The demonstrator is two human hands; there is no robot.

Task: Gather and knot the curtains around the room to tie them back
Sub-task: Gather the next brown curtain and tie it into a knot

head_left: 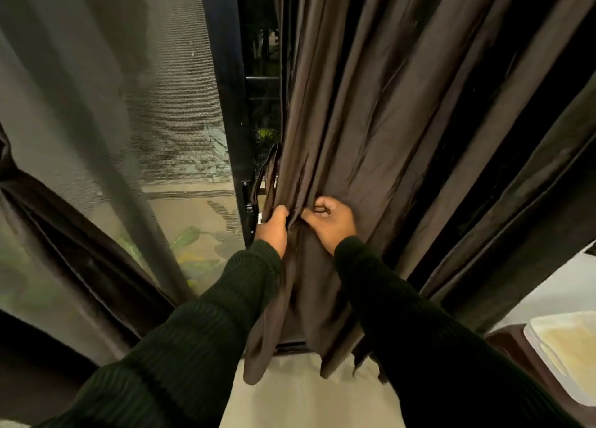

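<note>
Two hands work one brown curtain (371,111) hanging right of the screen door (113,121). Left hand (272,229) grips its edge fold; right hand (329,223) pinches pleats just beside. Best to draw all folds into one tight bunch before knotting.

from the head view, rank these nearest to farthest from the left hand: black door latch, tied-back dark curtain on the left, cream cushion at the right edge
1. The black door latch on the dark frame, just left of the left hand.
2. The tied-back dark brown curtain, bunched at the far left.
3. The cream cushion, low at the right edge, beyond the right arm.
</note>
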